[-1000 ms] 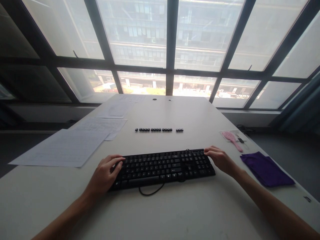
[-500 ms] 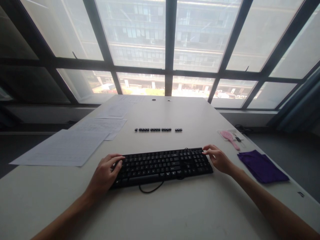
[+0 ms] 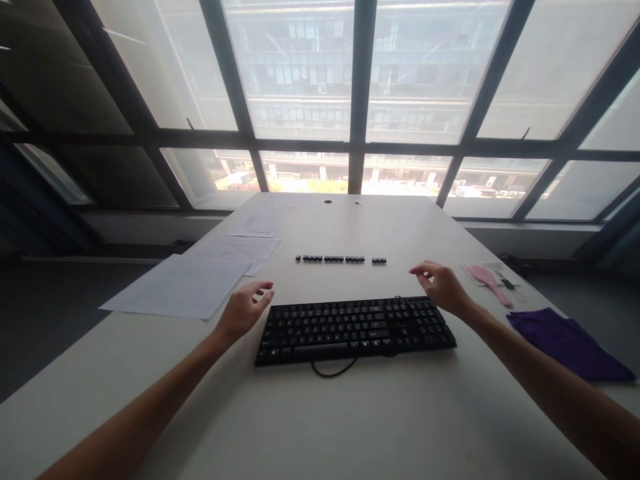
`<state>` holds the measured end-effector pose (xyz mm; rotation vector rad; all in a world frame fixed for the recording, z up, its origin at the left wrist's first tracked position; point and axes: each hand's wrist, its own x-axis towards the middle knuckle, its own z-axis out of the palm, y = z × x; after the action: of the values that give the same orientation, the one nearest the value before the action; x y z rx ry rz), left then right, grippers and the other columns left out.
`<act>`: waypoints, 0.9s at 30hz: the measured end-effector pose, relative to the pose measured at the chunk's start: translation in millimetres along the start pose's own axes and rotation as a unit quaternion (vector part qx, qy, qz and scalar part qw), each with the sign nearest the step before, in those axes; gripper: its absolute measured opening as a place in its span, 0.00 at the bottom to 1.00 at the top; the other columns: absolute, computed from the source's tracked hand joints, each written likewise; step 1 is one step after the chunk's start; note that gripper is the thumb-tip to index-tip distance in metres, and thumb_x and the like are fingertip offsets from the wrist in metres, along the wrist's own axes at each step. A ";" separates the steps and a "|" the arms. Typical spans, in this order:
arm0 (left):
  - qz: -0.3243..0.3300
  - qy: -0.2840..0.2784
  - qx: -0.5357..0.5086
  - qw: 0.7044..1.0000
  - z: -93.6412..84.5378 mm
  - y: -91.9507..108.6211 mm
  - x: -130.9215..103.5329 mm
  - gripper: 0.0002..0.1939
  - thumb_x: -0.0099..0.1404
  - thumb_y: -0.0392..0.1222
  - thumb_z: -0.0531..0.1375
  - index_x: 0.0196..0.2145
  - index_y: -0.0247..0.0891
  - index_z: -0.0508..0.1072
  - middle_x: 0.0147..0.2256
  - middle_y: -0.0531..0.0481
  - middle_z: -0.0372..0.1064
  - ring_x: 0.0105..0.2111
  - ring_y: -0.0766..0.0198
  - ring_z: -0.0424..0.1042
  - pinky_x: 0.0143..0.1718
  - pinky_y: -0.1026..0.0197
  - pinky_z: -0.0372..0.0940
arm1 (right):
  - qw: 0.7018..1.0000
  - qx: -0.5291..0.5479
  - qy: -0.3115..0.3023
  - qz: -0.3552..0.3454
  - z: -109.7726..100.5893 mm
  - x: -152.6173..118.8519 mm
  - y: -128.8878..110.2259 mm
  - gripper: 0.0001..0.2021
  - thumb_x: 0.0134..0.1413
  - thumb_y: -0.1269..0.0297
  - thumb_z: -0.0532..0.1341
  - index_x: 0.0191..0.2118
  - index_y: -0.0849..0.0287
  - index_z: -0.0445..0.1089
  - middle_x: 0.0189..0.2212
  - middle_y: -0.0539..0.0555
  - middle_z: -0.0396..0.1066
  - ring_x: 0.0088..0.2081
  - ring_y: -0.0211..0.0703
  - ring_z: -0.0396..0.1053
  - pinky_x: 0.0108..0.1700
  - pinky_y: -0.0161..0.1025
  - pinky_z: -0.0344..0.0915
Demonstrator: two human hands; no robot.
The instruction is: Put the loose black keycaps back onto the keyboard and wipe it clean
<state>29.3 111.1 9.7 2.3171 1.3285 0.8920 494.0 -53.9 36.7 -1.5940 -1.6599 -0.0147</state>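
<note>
Gap: keyboard [image 3: 325,327] to keycaps [image 3: 334,259] (open) | flanks: left hand [image 3: 245,310], right hand [image 3: 444,288]

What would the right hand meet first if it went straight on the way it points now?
Probably the nearest group of small black keycaps, at the row's right end. The right hand looks raised off the table, though, and its height is unclear, so it might pass over them.

White tabletop [image 3: 350,413]: black keyboard [image 3: 355,327] near side, row of small black keycaps [image 3: 334,259] beyond. Papers [image 3: 185,283] left; pink hairbrush [image 3: 487,280], folded purple cloth [image 3: 570,343] right.
</note>
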 end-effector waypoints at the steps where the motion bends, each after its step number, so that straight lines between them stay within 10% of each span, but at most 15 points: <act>1: 0.000 -0.002 -0.009 1.000 -1.0 -3.7 12.7 0.24 0.64 0.57 0.57 0.46 0.35 0.78 0.44 0.41 0.79 0.38 0.54 0.78 0.38 0.56 0.73 | 1.000 0.007 -0.020 -0.014 10.5 13.7 -11.7 0.12 0.58 0.70 0.57 0.37 0.57 0.79 0.37 0.56 0.79 0.37 0.46 0.75 0.42 0.42 0.71; 8: 0.016 -0.031 -0.009 0.999 18.8 -20.1 100.6 0.13 0.62 0.45 0.64 0.41 0.37 0.81 0.41 0.44 0.81 0.38 0.56 0.79 0.46 0.57 0.71 | 0.979 -0.086 -0.170 -0.071 127.0 103.1 -83.9 0.13 0.61 0.75 0.58 0.41 0.59 0.80 0.41 0.57 0.80 0.46 0.47 0.73 0.50 0.39 0.65; 15: 0.018 -0.056 0.000 0.998 59.9 -29.8 141.0 0.18 0.57 0.37 0.69 0.47 0.35 0.81 0.42 0.41 0.81 0.41 0.54 0.79 0.50 0.56 0.69 | 0.967 -0.132 -0.211 -0.048 229.4 155.0 -114.6 0.09 0.63 0.68 0.62 0.46 0.61 0.79 0.44 0.62 0.79 0.51 0.51 0.71 0.52 0.42 0.61; 27: 0.024 -0.067 -0.038 0.997 65.7 -32.0 142.4 0.07 0.58 0.37 0.65 0.34 0.37 0.84 0.35 0.45 0.82 0.38 0.55 0.79 0.48 0.57 0.69 | 0.970 -0.096 -0.217 -0.054 256.1 164.4 -137.7 0.11 0.61 0.74 0.59 0.39 0.62 0.80 0.42 0.65 0.79 0.49 0.53 0.71 0.53 0.47 0.56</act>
<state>104.4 251.5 -6.6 2.3153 1.1683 0.7736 264.8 188.8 25.3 -1.7363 -2.1367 0.1301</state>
